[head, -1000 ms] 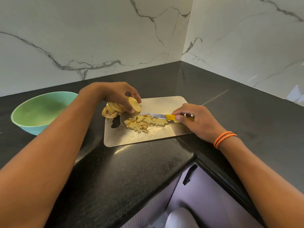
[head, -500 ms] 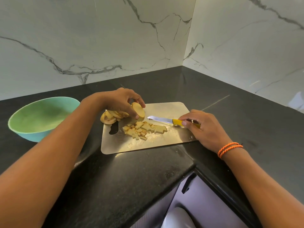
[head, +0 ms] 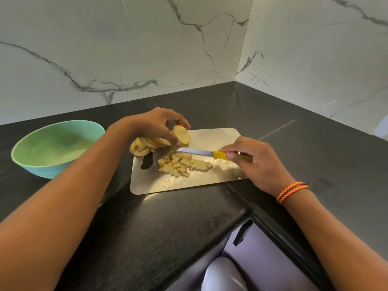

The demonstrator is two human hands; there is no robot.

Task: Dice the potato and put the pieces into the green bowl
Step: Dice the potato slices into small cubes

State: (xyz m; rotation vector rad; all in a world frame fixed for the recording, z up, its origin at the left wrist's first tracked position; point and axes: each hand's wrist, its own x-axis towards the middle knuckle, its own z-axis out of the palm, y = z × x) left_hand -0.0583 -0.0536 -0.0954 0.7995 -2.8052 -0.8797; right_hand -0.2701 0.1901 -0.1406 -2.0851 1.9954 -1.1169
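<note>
Head view: the board (head: pixel 218 137) lies on the dark surface (head: pixel 168 223), and everything else sits relative to it. The left hand (head: pixel 155 124) hovers over the board's far left corner, fingers curled, pinching one potato slice (head: pixel 181 134) lifted on edge. More slices (head: pixel 144 144) lie stacked at that corner, partly off the board's edge. Diced pieces (head: pixel 182 163) sit heaped near the board's middle. The right hand (head: pixel 252 159), at the board's right edge, grips the yellow-handled knife (head: pixel 207 153), blade pointing left just behind the dice. The green bowl (head: pixel 52 148) stands left of the board, apart from it; no pieces show inside. Dicing looks partway done. Next, I judge, the lifted slice must be laid flat beside the blade and cut
</note>
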